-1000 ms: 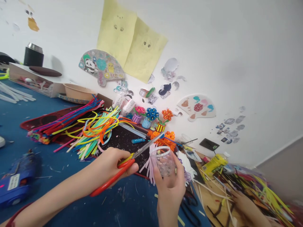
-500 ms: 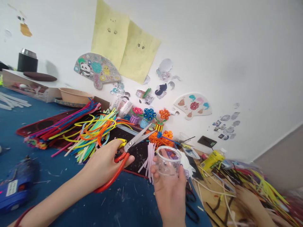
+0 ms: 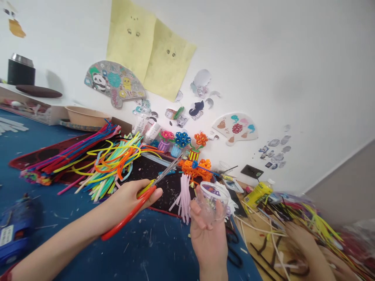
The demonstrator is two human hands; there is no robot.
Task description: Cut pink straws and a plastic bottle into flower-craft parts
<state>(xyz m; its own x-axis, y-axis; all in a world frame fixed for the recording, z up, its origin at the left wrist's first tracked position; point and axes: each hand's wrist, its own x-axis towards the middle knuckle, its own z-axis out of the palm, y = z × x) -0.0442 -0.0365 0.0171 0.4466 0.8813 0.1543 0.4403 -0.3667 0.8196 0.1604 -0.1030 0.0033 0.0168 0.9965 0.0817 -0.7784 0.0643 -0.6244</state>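
Note:
My left hand (image 3: 129,201) is closed around the red and yellow handles of a pair of scissors (image 3: 146,191); the steel blades point up and right over the black mat and look closed. My right hand (image 3: 208,234) grips a small clear plastic cup (image 3: 211,200) from below, its mouth tilted toward me. A bunch of pale pink pipe cleaners (image 3: 184,192) lies on the mat just left of the cup, between the two hands.
A heap of coloured pipe cleaners (image 3: 96,160) covers a black mat (image 3: 164,183) on the blue table (image 3: 152,253). Small pipe-cleaner flower pots (image 3: 181,145) stand by the wall. A blue glue gun (image 3: 13,230) lies at left. Another person's hands (image 3: 310,249) work at lower right among more pipe cleaners.
The scissor blades were closed, opened half a second ago and are closed again. The cup has tilted and shifted slightly right in my right hand. The view has drifted.

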